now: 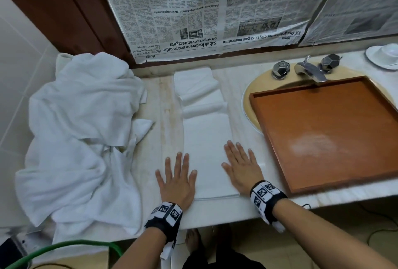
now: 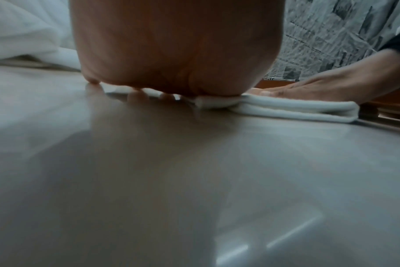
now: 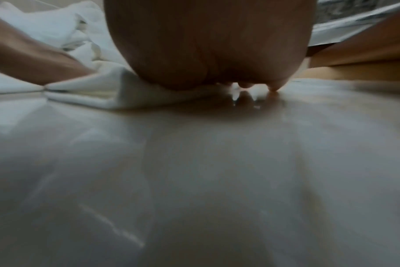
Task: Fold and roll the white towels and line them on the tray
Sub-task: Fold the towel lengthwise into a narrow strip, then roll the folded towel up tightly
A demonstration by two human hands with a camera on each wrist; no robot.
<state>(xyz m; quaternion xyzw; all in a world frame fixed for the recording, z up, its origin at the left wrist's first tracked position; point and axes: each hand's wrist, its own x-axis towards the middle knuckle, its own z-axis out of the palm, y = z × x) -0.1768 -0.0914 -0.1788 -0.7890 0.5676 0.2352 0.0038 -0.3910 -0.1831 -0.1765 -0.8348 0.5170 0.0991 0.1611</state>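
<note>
A white towel (image 1: pixel 206 137), folded into a long narrow strip, lies on the marble counter and runs away from me. My left hand (image 1: pixel 177 179) lies flat with spread fingers on its near left edge, partly on the counter. My right hand (image 1: pixel 241 166) lies flat on its near right edge. The left wrist view shows the folded towel's layered near end (image 2: pixel 286 110) under my palm (image 2: pixel 176 47). The right wrist view shows the same towel end (image 3: pixel 98 94) beneath my right palm (image 3: pixel 208 41). A brown wooden tray (image 1: pixel 327 131) with nothing on it sits to the right over the sink.
A heap of unfolded white towels (image 1: pixel 79 135) covers the counter's left side. A faucet (image 1: pixel 309 68) with two knobs stands behind the tray. A white cup and saucer (image 1: pixel 383 54) sit at the far right. Newspaper (image 1: pixel 193 10) covers the wall. A green hose (image 1: pixel 64 247) curves below the counter edge.
</note>
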